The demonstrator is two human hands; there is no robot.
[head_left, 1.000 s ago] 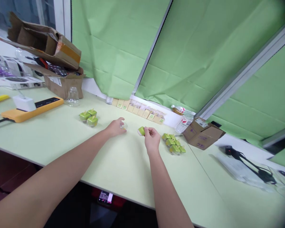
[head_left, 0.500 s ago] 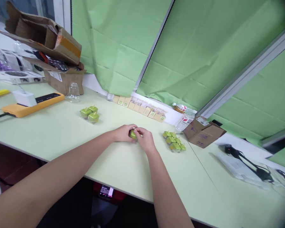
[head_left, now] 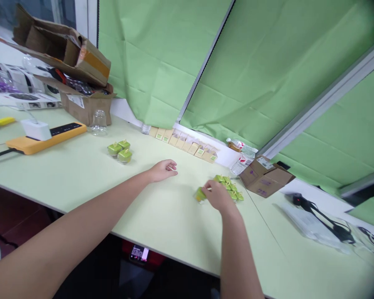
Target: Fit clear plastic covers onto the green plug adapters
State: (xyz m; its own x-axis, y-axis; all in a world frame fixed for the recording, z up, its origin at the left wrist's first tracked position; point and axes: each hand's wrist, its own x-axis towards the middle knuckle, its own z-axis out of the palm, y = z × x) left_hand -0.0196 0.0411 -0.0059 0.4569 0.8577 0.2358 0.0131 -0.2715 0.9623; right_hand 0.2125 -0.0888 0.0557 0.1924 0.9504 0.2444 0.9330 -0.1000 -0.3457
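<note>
Right hand (head_left: pixel 217 195) has its fingers clamped on a green-lidded cup (head_left: pixel 200 194) at its nine o'clock, matching cups (head_left: pixel 233 187) close at two. Apart, the left hand (head_left: pixel 164 171) sits loosely half-open, thumb and fingers parted.

Four green-lidded tubs (head_left: pixel 114 148) plainly countable, more part-hidden

Three tubs sit at nine o'clock; one at five; the cluster (head_left: pixel 233 195) at four, partly covered, cannot be counted exactly; two cardboard boxes (head_left: pixel 95 68) near ten, one carton (head_left: pixel 263 185) past three; one power strip (head_left: pixel 65 132) at nine; one phone (head_left: pixel 139 253) at seven.
</note>
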